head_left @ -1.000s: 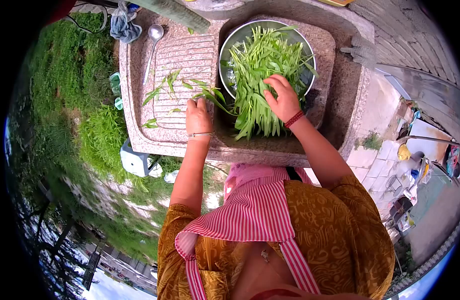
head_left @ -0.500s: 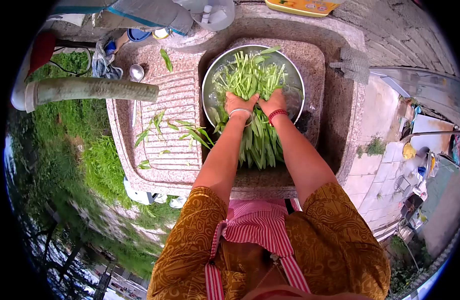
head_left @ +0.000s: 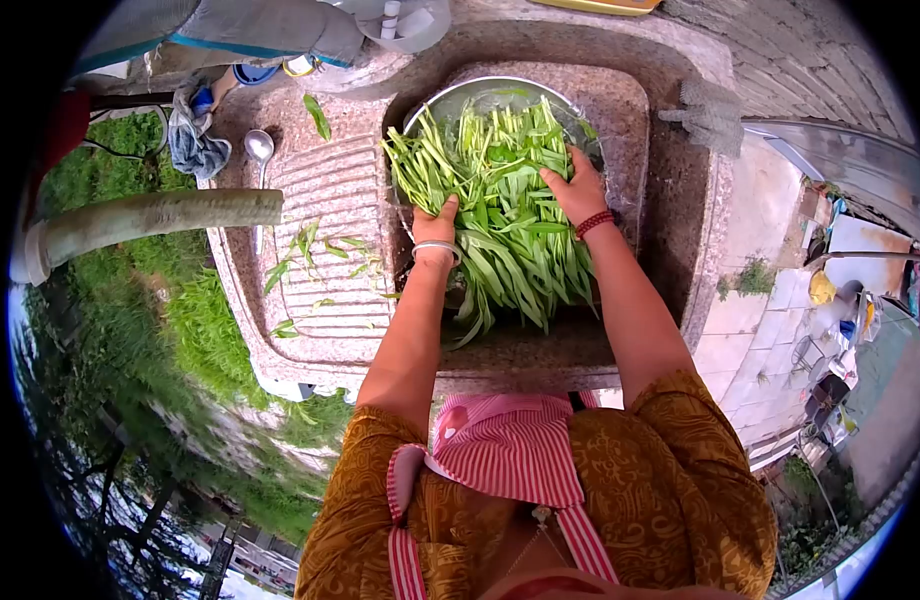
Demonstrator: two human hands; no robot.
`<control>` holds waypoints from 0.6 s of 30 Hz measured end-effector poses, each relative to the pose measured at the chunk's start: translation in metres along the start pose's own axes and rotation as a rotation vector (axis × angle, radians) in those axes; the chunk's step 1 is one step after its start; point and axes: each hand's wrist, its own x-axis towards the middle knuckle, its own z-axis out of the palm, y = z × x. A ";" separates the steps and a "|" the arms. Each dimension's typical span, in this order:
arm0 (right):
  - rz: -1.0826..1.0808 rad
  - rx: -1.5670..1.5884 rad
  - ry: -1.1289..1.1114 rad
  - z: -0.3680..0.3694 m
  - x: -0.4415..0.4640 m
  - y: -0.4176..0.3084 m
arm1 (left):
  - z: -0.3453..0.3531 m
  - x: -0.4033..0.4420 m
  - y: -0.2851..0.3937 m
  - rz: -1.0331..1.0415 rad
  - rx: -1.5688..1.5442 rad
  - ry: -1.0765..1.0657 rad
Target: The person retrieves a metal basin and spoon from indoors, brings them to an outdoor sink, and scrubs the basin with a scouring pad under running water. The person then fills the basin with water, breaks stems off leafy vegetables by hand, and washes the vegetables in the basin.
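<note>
A big bunch of leafy green stems [head_left: 515,200] lies over a round metal basin [head_left: 470,91] inside the stone sink. Its leaves hang over the basin's near side. My left hand [head_left: 435,225] is closed on the left part of the bunch, thumb on top. On the right side, my right hand [head_left: 578,188] grips the bunch with its thumb over the stems and its fingers along the outer edge. Loose leaves [head_left: 305,240] lie on the ribbed drainboard [head_left: 330,195] left of my left hand.
A thick pipe [head_left: 160,215] reaches over the drainboard's left edge. Near it are a metal spoon [head_left: 259,147] and a grey-blue cloth [head_left: 195,140]. A clear plastic tub [head_left: 410,22] stands behind the sink, and grey mesh [head_left: 705,115] hangs on its right rim.
My hands, together at the middle of the bunch half a second ago, have moved apart to its two sides. The stems have spread out wider, with some now past the basin's left rim.
</note>
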 end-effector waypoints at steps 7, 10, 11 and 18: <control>0.158 0.027 0.292 0.020 -0.034 -0.033 | 0.017 -0.028 -0.003 0.426 0.756 0.335; -0.188 -0.240 0.286 0.014 -0.053 -0.073 | 0.037 -0.056 0.040 0.709 1.013 0.346; -0.258 -0.276 0.271 0.019 -0.057 -0.077 | 0.041 -0.061 0.051 0.831 1.067 0.326; -0.083 -0.246 0.208 0.046 -0.014 -0.020 | 0.040 -0.021 0.030 1.063 1.426 -0.320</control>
